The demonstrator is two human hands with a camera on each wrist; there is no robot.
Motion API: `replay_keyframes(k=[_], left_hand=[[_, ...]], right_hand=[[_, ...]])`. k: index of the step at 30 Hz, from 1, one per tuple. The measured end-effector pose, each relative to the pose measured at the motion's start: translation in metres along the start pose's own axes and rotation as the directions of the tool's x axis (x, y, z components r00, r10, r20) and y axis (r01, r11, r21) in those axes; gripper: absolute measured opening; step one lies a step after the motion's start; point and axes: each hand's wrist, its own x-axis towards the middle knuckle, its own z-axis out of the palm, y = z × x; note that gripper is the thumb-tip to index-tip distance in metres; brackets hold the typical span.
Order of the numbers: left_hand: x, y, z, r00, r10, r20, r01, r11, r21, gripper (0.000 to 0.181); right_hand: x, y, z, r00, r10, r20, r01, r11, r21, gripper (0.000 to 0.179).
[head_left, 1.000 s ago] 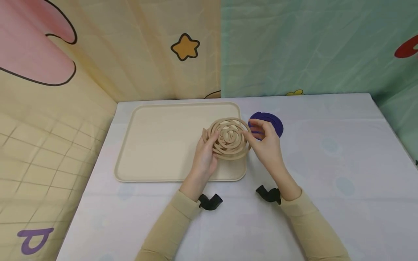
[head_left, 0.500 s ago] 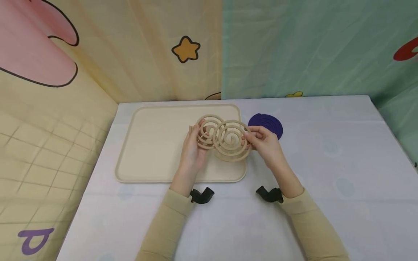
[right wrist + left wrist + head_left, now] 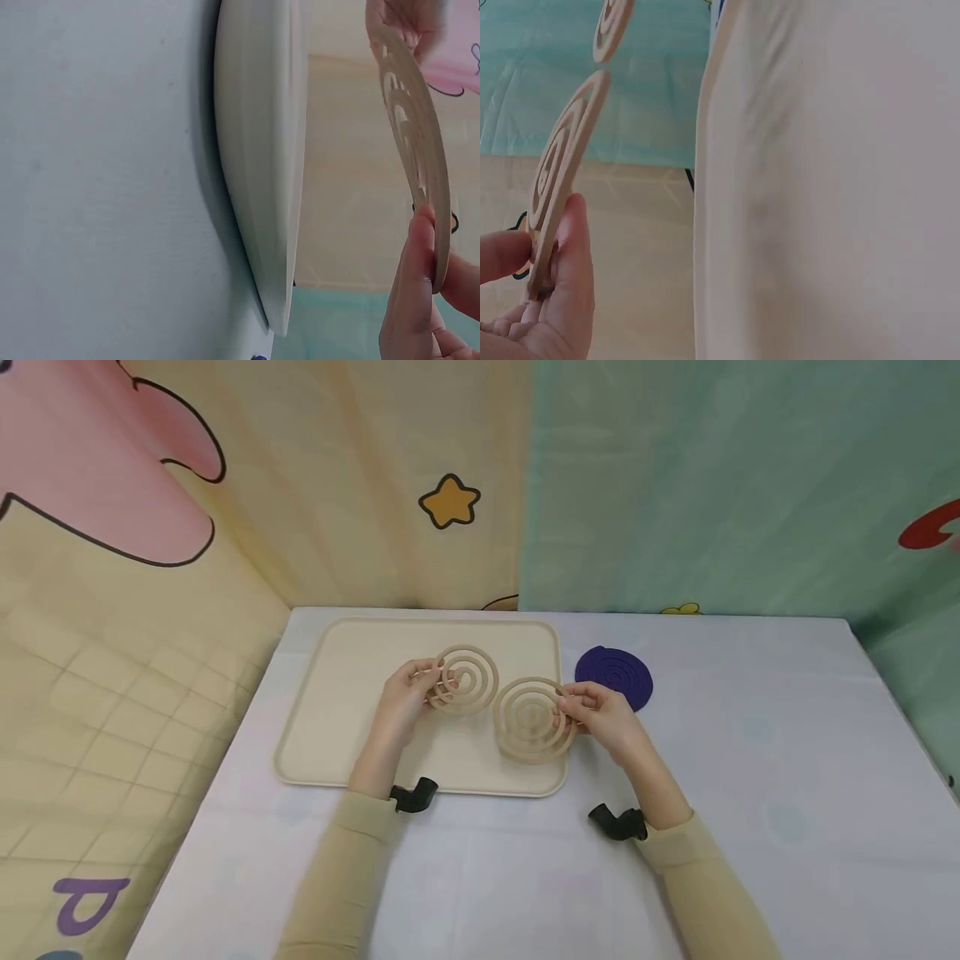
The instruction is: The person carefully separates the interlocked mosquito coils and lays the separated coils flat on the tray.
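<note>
Two tan spiral mosquito coils are held apart over the right half of the cream tray. My left hand pinches the left mosquito coil by its left edge, thumb on one face and fingers behind, as the left wrist view also shows. My right hand pinches the right mosquito coil at its right edge. A narrow gap lies between the two coils in the head view. Seen from the right wrist, the right coil is nearly edge-on, with thumb and fingers on opposite sides.
On the white tablecloth beyond my right hand lies a dark purple spiral coil, just right of the tray. A printed curtain rises behind the table. Each wrist carries a black mount.
The coils overlapped in a stack, then were drawn apart. My left hand has moved left with one coil; the right hand keeps the other near the same spot. The head view has tilted up slightly.
</note>
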Motion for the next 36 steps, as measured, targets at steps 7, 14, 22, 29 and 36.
replay_keyframes(k=[7, 14, 22, 29, 36], left_hand=[[-0.004, 0.001, -0.022, 0.997, -0.047, 0.062, 0.031, 0.969, 0.247, 0.033], [-0.006, -0.007, -0.038, 0.979, -0.153, 0.138, 0.085, 0.909, 0.409, 0.036], [-0.01, -0.021, -0.046, 0.952, -0.197, 0.236, 0.021, 0.808, 0.589, 0.031], [-0.016, -0.025, -0.043, 0.98, -0.114, 0.164, -0.043, 0.681, 0.731, 0.027], [-0.024, -0.023, -0.042, 0.988, -0.086, 0.129, -0.05, 0.609, 0.791, 0.027]], right_hand=[[0.007, 0.002, 0.003, 0.997, -0.018, 0.081, 0.026, 0.995, -0.097, 0.037], [0.014, 0.003, 0.013, 0.993, 0.004, 0.114, 0.018, 0.981, -0.195, 0.028], [0.015, 0.005, 0.024, 0.992, -0.01, 0.127, 0.064, 0.899, -0.433, 0.023], [0.013, 0.003, 0.031, 0.992, -0.069, 0.108, 0.121, 0.793, -0.597, 0.025], [0.012, -0.003, 0.037, 0.989, -0.109, 0.097, 0.146, 0.746, -0.649, 0.026]])
